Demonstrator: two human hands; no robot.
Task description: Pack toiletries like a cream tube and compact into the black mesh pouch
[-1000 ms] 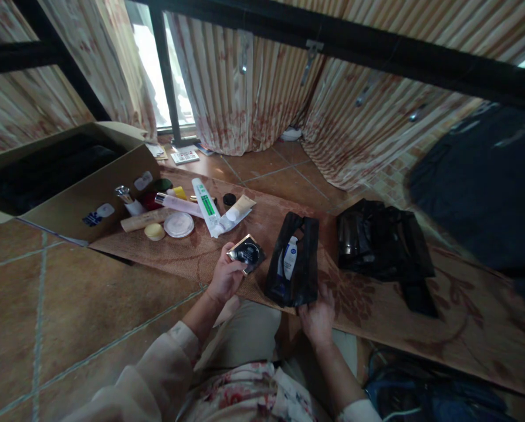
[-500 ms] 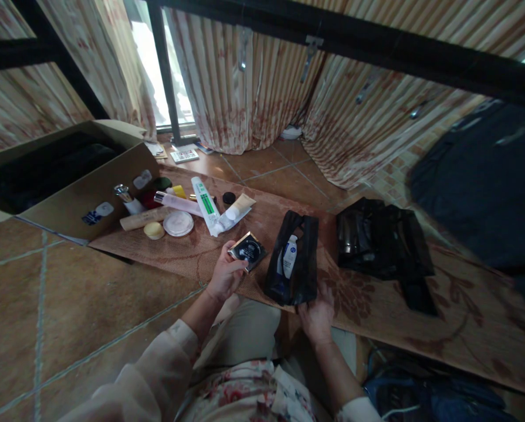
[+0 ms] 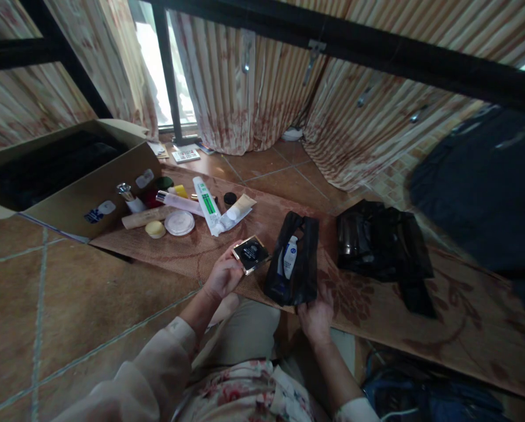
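Observation:
A square black compact case with a gold rim (image 3: pixel 250 254) is pinched in my left hand (image 3: pixel 226 272), its dark face turned up. Just to its right, a black bag (image 3: pixel 308 258) lies on the mat with a blue-and-white tube (image 3: pixel 290 257) showing at its opening. My right hand (image 3: pixel 317 316) grips the bag's near right corner, its fingertips partly hidden. Beyond my left hand lie a white and green toothpaste tube (image 3: pixel 207 205), a beige tube (image 3: pixel 241 206), a round clear-lidded case (image 3: pixel 179 223) and a small yellow round item (image 3: pixel 155 229).
A cardboard box (image 3: pixel 117 181) holding dark material stands at the left end of the brown patterned mat (image 3: pixel 376 310). More black bags (image 3: pixel 383 240) lie to the right. A blue bag (image 3: pixel 438 390) sits low at right. Curtains (image 3: pixel 262 88) hang behind.
The compact case has turned slightly in my left hand, its gold-rimmed near side showing more. My right hand stays at the bag's corner.

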